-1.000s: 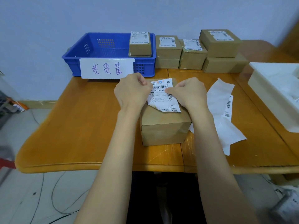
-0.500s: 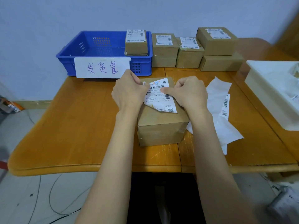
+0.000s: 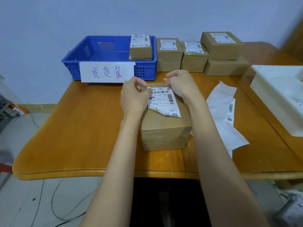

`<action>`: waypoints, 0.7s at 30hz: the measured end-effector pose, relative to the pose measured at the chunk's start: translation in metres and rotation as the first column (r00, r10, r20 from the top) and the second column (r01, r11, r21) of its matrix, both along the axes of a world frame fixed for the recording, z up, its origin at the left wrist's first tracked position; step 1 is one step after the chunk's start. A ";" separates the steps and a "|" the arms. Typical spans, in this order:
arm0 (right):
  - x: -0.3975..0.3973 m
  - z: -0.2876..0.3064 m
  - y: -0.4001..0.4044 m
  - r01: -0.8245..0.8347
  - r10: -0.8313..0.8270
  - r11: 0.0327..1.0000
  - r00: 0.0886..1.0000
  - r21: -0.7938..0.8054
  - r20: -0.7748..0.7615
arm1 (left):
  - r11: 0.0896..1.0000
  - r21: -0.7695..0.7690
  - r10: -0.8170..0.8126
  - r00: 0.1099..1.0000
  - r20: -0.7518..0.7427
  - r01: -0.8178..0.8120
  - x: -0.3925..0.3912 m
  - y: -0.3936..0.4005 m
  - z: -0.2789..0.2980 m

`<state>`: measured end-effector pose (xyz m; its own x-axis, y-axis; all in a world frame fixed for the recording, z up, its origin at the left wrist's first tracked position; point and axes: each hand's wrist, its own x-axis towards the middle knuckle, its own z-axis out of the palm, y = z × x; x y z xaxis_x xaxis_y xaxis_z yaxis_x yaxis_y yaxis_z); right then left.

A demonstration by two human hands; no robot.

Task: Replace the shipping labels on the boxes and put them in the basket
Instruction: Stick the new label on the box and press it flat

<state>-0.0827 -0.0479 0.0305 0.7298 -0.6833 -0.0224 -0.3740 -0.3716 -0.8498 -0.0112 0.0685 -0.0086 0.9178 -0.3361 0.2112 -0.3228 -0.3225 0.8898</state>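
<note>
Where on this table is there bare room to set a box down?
Bare wood left of the box, below the blue basket. Crowded: stacked boxes at the back, backing papers and white tray on the right.

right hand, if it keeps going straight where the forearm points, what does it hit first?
Likely the stacked cardboard boxes at the table's back, just right of the blue basket. The right hand, pinching the shipping label, points away and slightly left. Depth is unclear.

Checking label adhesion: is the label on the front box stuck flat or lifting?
Lifting: the label's lower left corner curls off the box top.
</note>
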 end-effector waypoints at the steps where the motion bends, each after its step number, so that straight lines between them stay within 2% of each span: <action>1: -0.001 -0.001 0.001 0.027 -0.025 0.998 0.999 -0.057 0.035 | 1.000 0.010 -0.012 1.000 0.019 0.012 0.000 0.000 0.000; 3: -0.004 -0.001 0.006 0.087 -0.070 0.992 0.982 -0.092 0.174 | 0.999 0.022 -0.037 0.999 0.024 0.037 0.000 -0.001 0.000; 5: -0.005 0.001 0.011 0.027 -0.020 0.999 0.974 -0.026 0.225 | 0.998 0.026 -0.050 0.999 0.005 0.050 0.001 -0.001 -0.001; 8: -0.006 -0.001 0.020 -0.113 0.113 0.994 0.993 0.001 0.031 | 0.998 0.022 -0.058 0.998 -0.019 0.059 0.005 -0.002 -0.005; 12: -0.006 0.003 0.017 0.010 -0.012 0.987 1.000 -0.163 -0.012 | 0.998 -0.034 -0.056 0.998 -0.017 0.056 0.004 -0.001 -0.007; 16: -0.008 -0.001 0.010 0.198 -0.166 0.963 0.969 -0.180 0.182 | 0.996 -0.084 -0.038 0.998 0.055 0.042 0.003 -0.001 -0.006; 18: -0.010 -0.003 0.009 0.144 -0.105 0.973 0.972 -0.180 0.211 | 0.997 -0.062 -0.046 0.996 0.081 0.051 0.003 -0.002 -0.005; 21: -0.015 -0.008 0.012 -0.069 0.082 0.985 0.994 -0.160 0.078 | 0.999 0.017 -0.048 0.998 0.042 0.047 0.003 -0.001 -0.005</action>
<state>-0.0974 -0.0355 0.0226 0.7740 -0.6166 0.1441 -0.2698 -0.5271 -0.8058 -0.0086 0.0674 -0.0134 0.8910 -0.3831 0.2436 -0.3755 -0.3202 0.8697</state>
